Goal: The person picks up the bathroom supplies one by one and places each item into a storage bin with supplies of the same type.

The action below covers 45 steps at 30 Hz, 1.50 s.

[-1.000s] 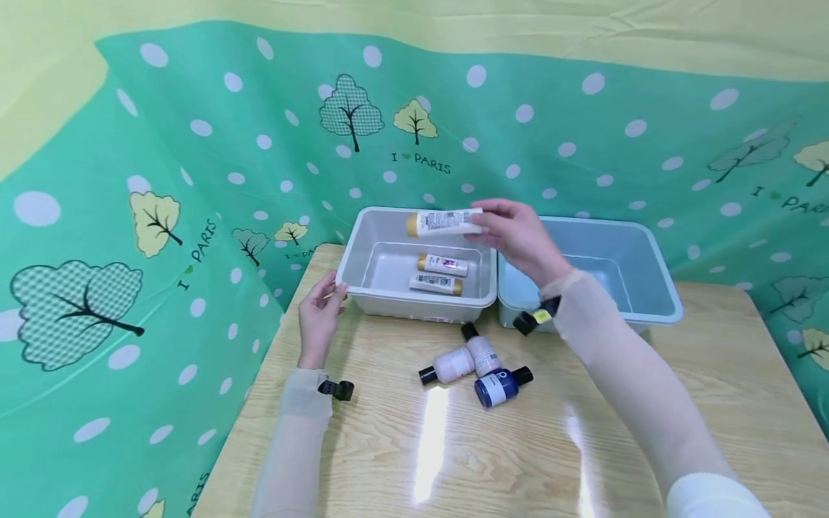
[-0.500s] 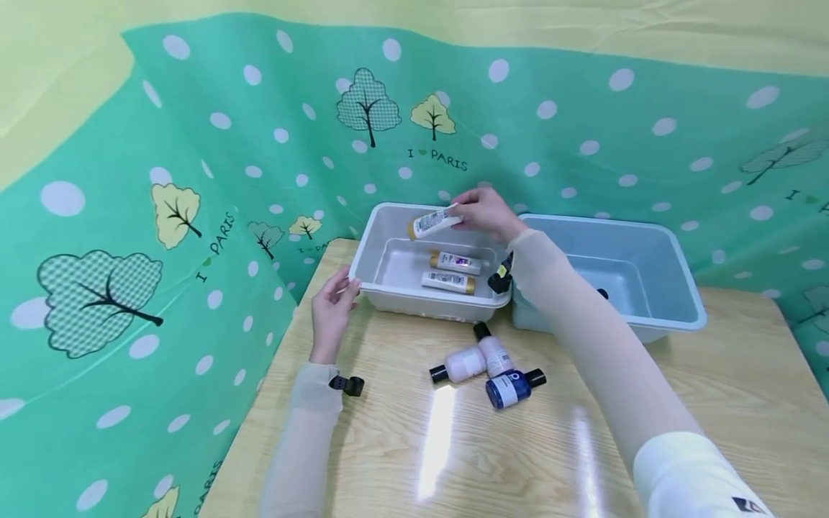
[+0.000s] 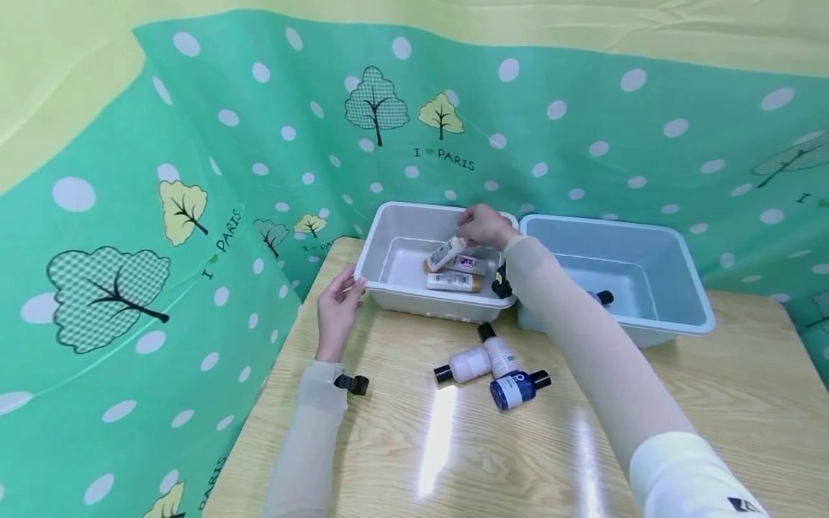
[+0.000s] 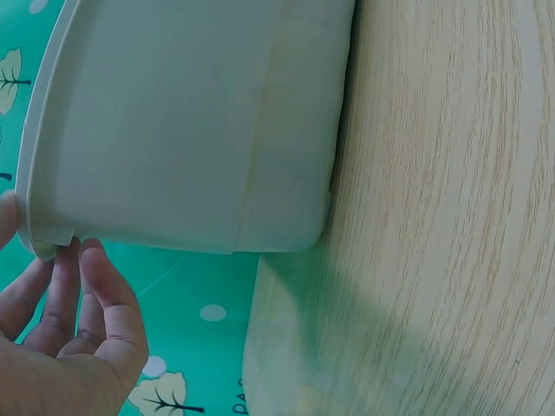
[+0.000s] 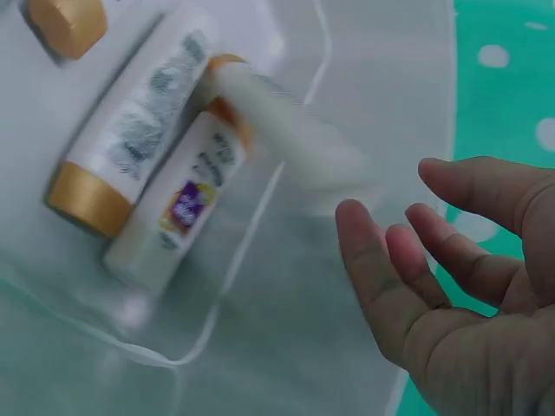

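My left hand (image 3: 338, 309) grips the left corner of a grey bin (image 3: 414, 303), its fingers curled under the rim in the left wrist view. Over that bin, my right hand (image 3: 486, 227) has its fingers spread. A white bottle with a gold cap (image 5: 295, 130), blurred, is just off the fingertips in the right wrist view, apart from them. It lies tilted across a gold-capped bottle with a purple label (image 5: 186, 204). Beside them lies another white gold-capped bottle (image 3: 450, 281). One more gold cap (image 5: 74, 24) shows at the right wrist view's corner.
A blue bin (image 3: 696, 298) adjoins on the right, with a dark-capped bottle (image 3: 604, 297) inside, partly hidden by my right arm. In front lie two pale pink bottles (image 3: 470, 364) with black caps and a blue bottle (image 3: 512, 391). A patterned cloth (image 3: 557, 144) hangs behind.
My right hand has moved left and down into the grey bin and let go of the white bottle, which dropped onto the others. My left hand keeps its hold on the rim.
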{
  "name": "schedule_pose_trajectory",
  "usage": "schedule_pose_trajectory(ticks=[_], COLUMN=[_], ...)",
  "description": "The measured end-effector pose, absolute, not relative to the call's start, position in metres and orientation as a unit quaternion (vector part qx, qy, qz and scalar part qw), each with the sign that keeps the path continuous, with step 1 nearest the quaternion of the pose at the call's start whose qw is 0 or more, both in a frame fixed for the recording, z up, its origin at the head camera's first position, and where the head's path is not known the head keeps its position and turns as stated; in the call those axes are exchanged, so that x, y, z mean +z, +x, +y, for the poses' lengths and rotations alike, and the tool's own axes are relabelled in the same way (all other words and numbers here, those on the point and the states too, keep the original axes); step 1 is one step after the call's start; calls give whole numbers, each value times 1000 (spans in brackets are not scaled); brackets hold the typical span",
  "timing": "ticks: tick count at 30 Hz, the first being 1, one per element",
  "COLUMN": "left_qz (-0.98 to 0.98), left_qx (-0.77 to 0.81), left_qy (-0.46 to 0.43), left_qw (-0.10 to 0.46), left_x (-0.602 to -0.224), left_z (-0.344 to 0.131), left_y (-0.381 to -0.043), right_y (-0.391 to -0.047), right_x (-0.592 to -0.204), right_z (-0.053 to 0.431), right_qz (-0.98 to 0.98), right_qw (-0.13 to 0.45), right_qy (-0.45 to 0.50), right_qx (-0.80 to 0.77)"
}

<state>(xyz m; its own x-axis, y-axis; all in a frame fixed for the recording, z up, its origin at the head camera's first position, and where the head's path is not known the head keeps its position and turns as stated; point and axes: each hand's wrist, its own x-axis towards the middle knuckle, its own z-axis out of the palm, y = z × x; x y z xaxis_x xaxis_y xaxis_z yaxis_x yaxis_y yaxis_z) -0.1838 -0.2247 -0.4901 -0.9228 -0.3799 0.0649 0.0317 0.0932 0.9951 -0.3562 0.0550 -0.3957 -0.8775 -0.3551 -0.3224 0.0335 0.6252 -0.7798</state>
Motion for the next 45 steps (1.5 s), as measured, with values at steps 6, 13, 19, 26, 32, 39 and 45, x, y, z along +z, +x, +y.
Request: schedule_pose_trajectory(ticks=[6,13,19,26,32,39,45], left_qz=[-726,-730,-732,-735,-737,-741,-748], left_qx=[-660,-656,-653,-650,-648,-643,-635], left_qy=[121,121,121,122,126,132,136], left_qw=[151,151,153,151,148,142,141], left_x=[-490,-489,-489,-488,-488,-488,-486], left_z=[-225,-226,-227,-225,-223,-222,-222], left_y=[-184,-184,-183,-183,-183,-182,-181], right_y=[-348,-332,-308,-275,-246,-214,-186], right_x=[-369,-346,-332,-328,-335,-346,-356], right_z=[57,64,78,101,123,149,172], right_qz=[860,848,851,836,833,846,847], right_qw=[224,205,172,148,116,83,77], right_qy=[-124,-164,-183,-179,-187,-190,-170], right_qx=[-441,-460,-461,-498,-507,-491,-498])
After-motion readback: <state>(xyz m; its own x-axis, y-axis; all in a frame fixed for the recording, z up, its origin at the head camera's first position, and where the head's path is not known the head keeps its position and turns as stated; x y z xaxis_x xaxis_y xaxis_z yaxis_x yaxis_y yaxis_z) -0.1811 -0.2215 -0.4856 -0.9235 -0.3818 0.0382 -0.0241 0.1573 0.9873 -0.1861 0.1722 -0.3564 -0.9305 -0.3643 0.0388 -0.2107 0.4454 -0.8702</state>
